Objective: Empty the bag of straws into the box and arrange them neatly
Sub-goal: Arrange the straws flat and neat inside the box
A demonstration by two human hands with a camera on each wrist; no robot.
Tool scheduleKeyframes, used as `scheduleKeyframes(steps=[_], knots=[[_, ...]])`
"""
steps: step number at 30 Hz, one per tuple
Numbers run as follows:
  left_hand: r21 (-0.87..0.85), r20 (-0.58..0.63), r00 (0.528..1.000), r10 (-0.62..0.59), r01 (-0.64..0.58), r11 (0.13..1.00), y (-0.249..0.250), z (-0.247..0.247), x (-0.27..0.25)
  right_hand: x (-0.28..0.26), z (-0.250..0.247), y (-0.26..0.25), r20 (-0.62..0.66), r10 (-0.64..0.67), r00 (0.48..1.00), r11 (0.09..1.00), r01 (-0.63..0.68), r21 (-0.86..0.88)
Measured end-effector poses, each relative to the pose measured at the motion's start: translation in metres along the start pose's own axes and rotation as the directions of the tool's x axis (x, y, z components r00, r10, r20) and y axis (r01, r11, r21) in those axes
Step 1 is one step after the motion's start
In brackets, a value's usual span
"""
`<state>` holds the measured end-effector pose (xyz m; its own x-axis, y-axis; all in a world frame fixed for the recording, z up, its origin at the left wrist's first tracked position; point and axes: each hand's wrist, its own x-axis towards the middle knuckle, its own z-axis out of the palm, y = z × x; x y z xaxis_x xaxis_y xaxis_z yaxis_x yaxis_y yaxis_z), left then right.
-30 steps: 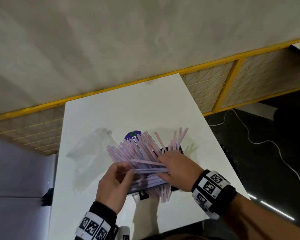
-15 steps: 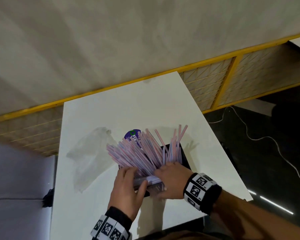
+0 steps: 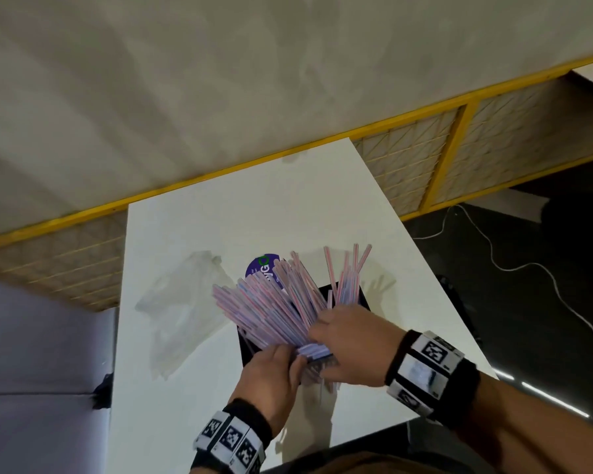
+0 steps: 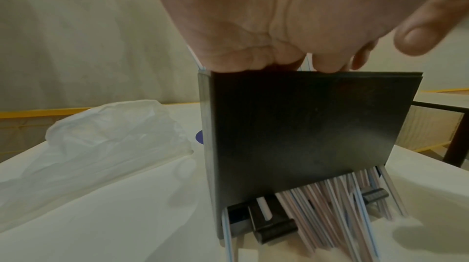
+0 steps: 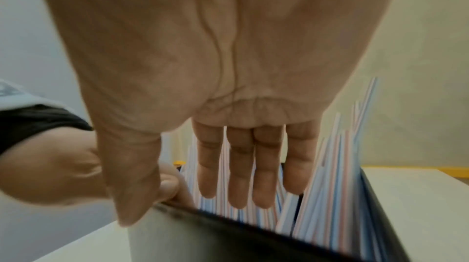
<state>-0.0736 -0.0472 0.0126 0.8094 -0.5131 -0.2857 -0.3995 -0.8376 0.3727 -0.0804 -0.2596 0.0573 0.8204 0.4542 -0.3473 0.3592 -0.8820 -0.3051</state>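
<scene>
A black box point(image 3: 365, 297) stands on the white table point(image 3: 240, 206), crammed with pink and blue striped straws point(image 3: 271, 309) that fan out to the far left. My left hand point(image 3: 271, 371) sits at the near-left corner. Its fingers hook over the rim of the box point(image 4: 304, 136), thumb off. My right hand point(image 3: 353, 347) lies flat on the straws point(image 5: 330, 186), fingers point(image 5: 241, 166) straight, thumb outside the near wall. Straw ends point(image 4: 325, 212) poke out under the box. The clear plastic bag point(image 3: 182, 309) lies limp to the left.
A purple round sticker point(image 3: 259, 268) shows on the table behind the straws. The table's near edge is close under my wrists. To the right, the floor carries a white cable point(image 3: 528, 268). A yellow-framed mesh barrier point(image 3: 459, 155) runs behind the table.
My left hand has moved right from the straw bundle's left side to the box's near-left corner. My right hand has shifted slightly and flattened on the straws. The bag has not moved.
</scene>
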Motion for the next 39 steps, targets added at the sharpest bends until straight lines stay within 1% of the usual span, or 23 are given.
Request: scheduleKeyframes(steps=[3,5,10,12,15,19,22,24,28,33,36,39], knots=[[0.040,-0.044,0.999,0.006,-0.005,0.999,-0.001,0.003,0.000,-0.005,0.007,-0.005,0.104,0.032,0.994,0.999,-0.035,0.032],[0.053,-0.060,0.998,0.014,-0.011,0.999,0.000,0.003,0.000,-0.003,0.013,-0.006,0.141,0.055,0.988,0.996,-0.063,0.057],[0.063,-0.087,0.994,0.069,-0.064,0.996,0.003,-0.004,-0.004,0.013,0.018,-0.006,0.220,0.082,0.972,0.997,-0.079,-0.019],[0.051,-0.081,0.994,0.079,-0.075,0.996,0.004,-0.005,-0.005,0.019,0.020,-0.005,0.247,0.094,0.964,0.996,-0.091,-0.023],[0.027,-0.044,0.998,0.047,-0.046,0.999,0.004,-0.002,-0.005,0.026,0.024,-0.003,0.282,0.116,0.952,0.993,-0.116,-0.019],[-0.079,-0.021,0.999,-0.029,0.027,0.997,0.006,0.000,-0.005,0.037,0.027,-0.002,0.334,0.129,0.934,0.992,-0.116,-0.059],[-0.186,0.000,0.995,-0.098,0.097,0.978,0.007,0.000,-0.008,0.043,0.026,-0.002,0.353,0.118,0.928,0.992,-0.099,-0.073],[-0.217,-0.009,0.995,-0.099,0.095,0.972,0.006,0.002,-0.008,0.046,0.025,-0.001,0.362,0.116,0.925,0.993,-0.098,-0.067],[-0.185,-0.060,0.997,-0.043,0.031,0.982,0.003,0.007,-0.007,0.048,0.024,0.001,0.382,0.122,0.916,0.992,-0.125,-0.016],[-0.131,-0.067,0.998,-0.010,0.001,0.991,0.001,0.013,-0.006,0.049,0.015,0.003,0.438,0.097,0.894,0.994,-0.108,0.001],[-0.093,-0.072,0.997,0.000,-0.006,0.996,0.001,0.013,-0.004,0.047,0.010,0.004,0.460,0.073,0.885,0.997,-0.066,-0.032],[-0.050,-0.085,0.996,0.005,-0.009,0.999,0.001,0.011,-0.003,0.046,0.014,0.003,0.433,0.089,0.897,0.995,-0.057,-0.086]])
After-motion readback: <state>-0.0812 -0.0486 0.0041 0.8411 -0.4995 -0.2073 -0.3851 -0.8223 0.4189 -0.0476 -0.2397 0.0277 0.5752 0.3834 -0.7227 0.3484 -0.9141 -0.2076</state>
